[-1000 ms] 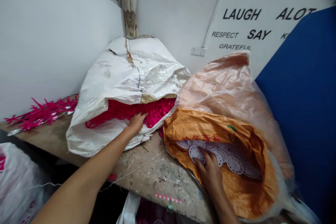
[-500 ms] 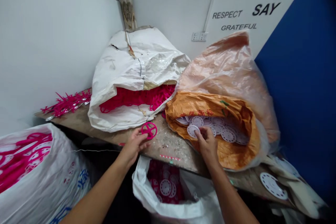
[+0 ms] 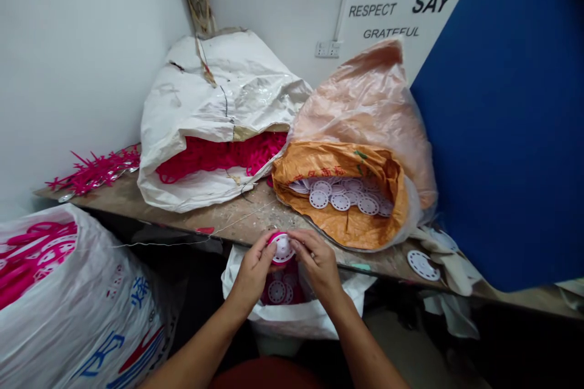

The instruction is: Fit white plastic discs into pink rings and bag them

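My left hand [image 3: 253, 267] and my right hand [image 3: 316, 260] meet above the table's front edge, both closed on a pink wheel with a white perforated disc [image 3: 283, 247] laid on its face. Behind them on the wooden table [image 3: 214, 220] a white sack [image 3: 214, 103] lies open with pink wheels [image 3: 219, 155] inside. Beside it an orange sack [image 3: 347, 219] holds several white discs [image 3: 342, 193]. Directly below my hands a white bag [image 3: 296, 316] holds joined pink and white pieces.
A large white sack [image 3: 77, 310] of pink wheels stands at the lower left. Pink plastic scraps [image 3: 91, 170] lie on the table's left end. A blue panel [image 3: 502, 115] closes off the right, with a loose white disc [image 3: 422, 264] near it.
Both hands drew back from the sacks, the left with a pink wheel, the right with a white disc, and came together over the table edge. The camera tilted down.
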Demonstrator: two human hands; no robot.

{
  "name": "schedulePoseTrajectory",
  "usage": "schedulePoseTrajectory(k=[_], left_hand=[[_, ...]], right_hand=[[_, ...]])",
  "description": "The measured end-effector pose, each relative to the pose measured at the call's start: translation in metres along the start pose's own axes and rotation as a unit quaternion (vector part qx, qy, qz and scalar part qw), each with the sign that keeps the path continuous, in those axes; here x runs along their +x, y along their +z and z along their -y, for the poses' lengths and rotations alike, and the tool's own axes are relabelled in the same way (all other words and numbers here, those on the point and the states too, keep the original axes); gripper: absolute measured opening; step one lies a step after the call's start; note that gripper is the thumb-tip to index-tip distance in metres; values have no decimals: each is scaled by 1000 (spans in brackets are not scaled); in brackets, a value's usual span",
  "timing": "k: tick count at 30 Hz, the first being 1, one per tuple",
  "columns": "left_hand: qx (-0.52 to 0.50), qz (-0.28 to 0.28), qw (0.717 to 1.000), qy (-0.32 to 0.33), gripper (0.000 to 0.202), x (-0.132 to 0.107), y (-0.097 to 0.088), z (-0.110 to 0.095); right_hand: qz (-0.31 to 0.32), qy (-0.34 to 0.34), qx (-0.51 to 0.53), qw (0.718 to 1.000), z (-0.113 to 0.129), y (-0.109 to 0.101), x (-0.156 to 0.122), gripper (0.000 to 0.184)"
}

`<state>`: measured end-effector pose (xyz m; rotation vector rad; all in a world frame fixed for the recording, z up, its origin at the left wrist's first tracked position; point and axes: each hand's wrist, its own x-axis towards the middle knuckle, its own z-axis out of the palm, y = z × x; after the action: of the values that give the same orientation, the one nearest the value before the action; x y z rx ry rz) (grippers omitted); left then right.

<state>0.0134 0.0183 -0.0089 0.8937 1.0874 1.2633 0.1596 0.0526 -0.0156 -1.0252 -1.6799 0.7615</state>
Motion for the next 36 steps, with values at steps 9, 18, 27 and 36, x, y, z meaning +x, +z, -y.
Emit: schedulePoseTrajectory(k=[9,18,27,36], left_hand=[[139,5,986,90,34,-8,-7,1],[95,29,995,0,40,-13,-6,11],[298,89,949,49,36,-15,-37,-2],[610,-87,758,213,40,117,-95,-77]], right_hand=[[84,130,132,979,4,-2,-6,19],[97,140,140,975,-5,4,-21,27],[82,26,-60,994,-4,-28,-6,26],[-162,65,-236,956,-72,-108,-24,35]])
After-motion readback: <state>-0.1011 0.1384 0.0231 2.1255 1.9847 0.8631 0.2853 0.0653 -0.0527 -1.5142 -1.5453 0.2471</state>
